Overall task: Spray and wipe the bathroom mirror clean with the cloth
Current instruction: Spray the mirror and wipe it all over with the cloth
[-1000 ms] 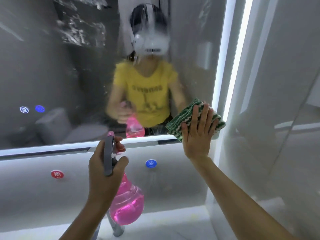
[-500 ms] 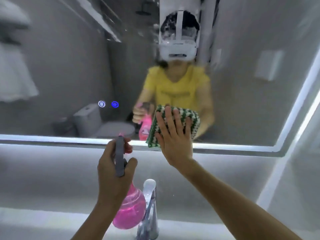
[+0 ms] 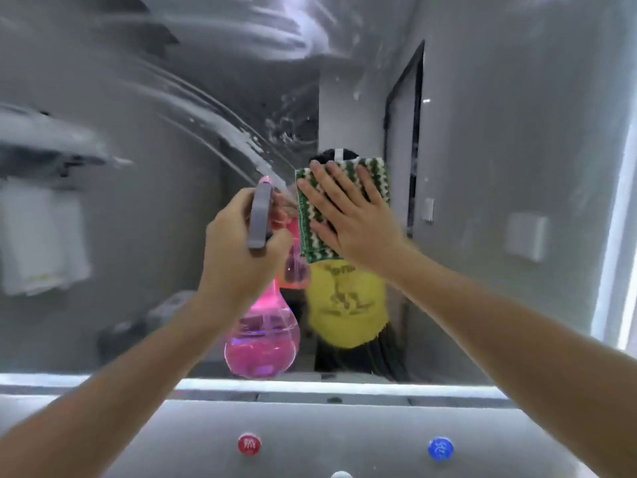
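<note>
Mirror [image 3: 499, 139] fills the frame, wet streaks arcing at upper left. The right hand [image 3: 348, 215] presses the cloth [image 3: 375, 174] flat at centre, fingers straight; the left hand [image 3: 238, 246] grips the bottle [image 3: 262, 343]. Wiping is underway; next likely calls for sweeping toward the streaks.

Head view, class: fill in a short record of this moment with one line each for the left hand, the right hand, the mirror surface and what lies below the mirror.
left hand: left hand grips the grey trigger of the pink translucent spray bottle, held up in front of the glass
right hand: right hand presses the green-and-white striped cloth flat against the glass, fingers spread
mirror surface: bathroom mirror shows curved wet streaks at upper left
below mirror: red round button and blue round button
</note>
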A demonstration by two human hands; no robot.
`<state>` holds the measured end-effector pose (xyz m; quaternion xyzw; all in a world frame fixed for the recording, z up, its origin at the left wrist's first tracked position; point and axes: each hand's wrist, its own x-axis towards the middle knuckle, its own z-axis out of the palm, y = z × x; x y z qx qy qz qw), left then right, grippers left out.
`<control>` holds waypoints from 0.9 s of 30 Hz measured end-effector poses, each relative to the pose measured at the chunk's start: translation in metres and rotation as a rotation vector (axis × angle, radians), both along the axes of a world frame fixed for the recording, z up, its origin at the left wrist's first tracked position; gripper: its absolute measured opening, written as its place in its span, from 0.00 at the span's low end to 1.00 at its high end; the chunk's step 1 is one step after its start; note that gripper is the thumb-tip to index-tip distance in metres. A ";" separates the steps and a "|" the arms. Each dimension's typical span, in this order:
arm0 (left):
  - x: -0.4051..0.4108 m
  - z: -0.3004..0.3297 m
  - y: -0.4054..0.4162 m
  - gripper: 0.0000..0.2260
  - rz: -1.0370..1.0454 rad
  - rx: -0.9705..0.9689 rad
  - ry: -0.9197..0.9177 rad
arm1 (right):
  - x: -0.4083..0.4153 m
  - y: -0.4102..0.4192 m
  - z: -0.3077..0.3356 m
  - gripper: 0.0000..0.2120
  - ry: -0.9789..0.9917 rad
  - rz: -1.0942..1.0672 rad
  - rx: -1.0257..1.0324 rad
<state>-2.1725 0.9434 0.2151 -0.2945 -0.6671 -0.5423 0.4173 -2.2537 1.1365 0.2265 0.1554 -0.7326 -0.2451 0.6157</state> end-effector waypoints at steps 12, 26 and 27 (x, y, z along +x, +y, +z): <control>-0.037 0.100 -0.072 0.10 0.173 -0.034 0.020 | -0.002 -0.057 0.164 0.28 -0.180 -0.126 -0.055; -0.050 0.125 -0.099 0.05 0.191 0.105 -0.034 | -0.017 -0.094 0.202 0.26 -0.176 -0.040 -0.169; -0.048 0.123 -0.097 0.05 0.218 0.086 -0.039 | -0.016 -0.095 0.196 0.26 -0.172 -0.033 -0.167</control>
